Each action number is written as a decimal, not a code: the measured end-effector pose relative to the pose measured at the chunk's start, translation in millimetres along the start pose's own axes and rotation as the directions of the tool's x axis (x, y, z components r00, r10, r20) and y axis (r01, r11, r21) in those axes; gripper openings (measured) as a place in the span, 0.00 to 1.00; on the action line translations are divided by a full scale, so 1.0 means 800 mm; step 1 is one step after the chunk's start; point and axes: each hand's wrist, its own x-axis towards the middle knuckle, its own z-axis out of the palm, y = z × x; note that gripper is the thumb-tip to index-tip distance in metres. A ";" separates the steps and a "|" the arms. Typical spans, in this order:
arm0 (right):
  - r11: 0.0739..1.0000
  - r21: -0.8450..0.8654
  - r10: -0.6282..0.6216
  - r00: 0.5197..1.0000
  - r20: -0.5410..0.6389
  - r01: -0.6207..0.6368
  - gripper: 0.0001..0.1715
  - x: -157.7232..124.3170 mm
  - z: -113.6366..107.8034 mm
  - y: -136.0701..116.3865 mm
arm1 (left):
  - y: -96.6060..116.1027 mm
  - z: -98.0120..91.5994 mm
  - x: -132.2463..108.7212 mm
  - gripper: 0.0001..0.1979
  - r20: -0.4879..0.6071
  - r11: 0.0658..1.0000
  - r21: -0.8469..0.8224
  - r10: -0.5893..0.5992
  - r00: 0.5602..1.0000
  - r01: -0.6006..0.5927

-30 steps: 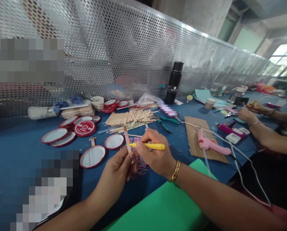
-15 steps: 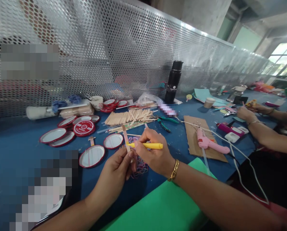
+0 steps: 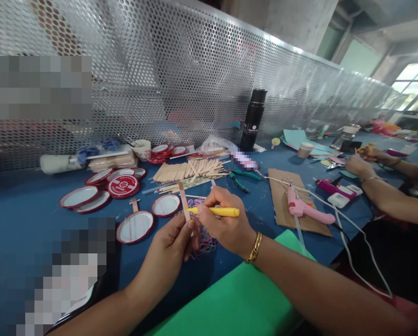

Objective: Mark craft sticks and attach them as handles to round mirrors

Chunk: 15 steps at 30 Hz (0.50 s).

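My left hand (image 3: 176,238) pinches the lower end of a flat wooden craft stick (image 3: 183,198), which stands tilted and has pinkish colour along its face. In my right hand (image 3: 226,221) is a yellow marker pen (image 3: 223,211), its tip against the stick's edge. Beneath both hands lies a tangle of pink and purple yarn (image 3: 206,245). Just left of the hands rest a round jar lid (image 3: 165,205) and another lid (image 3: 135,227) with a coloured stick joined to its top. My fingers partly hide the yarn and the stick's bottom end.
Behind the hands lie a pile of craft sticks (image 3: 186,170), green-handled pliers (image 3: 240,182) and a black flask (image 3: 254,120). A pink glue gun (image 3: 310,210) rests on cardboard (image 3: 281,196), its white cord looping right. More lids (image 3: 123,186) sit left. A co-worker's hands (image 3: 361,165) are far right.
Hardly anything differs. The marker and my right hand have shifted very slightly to the right, and the whole view has drifted a little.
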 end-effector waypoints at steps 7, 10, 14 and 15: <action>0.999 -0.040 -0.022 1.000 0.019 0.023 0.14 0.000 0.000 0.000 | -0.001 0.000 0.000 0.19 0.002 1.000 -0.017 -0.003 1.000 0.003; 0.999 -0.038 -0.011 1.000 0.000 0.011 0.14 0.001 -0.002 0.002 | -0.001 -0.001 0.000 0.20 0.010 1.000 0.005 0.003 1.000 -0.003; 1.000 -0.006 -0.007 1.000 -0.001 0.007 0.14 0.001 -0.001 0.000 | -0.003 -0.002 0.000 0.20 0.010 1.000 0.009 0.003 1.000 -0.004; 1.000 -0.008 -0.014 1.000 0.004 0.014 0.14 0.000 0.000 -0.001 | -0.003 -0.001 0.000 0.20 0.008 1.000 0.007 0.002 1.000 -0.002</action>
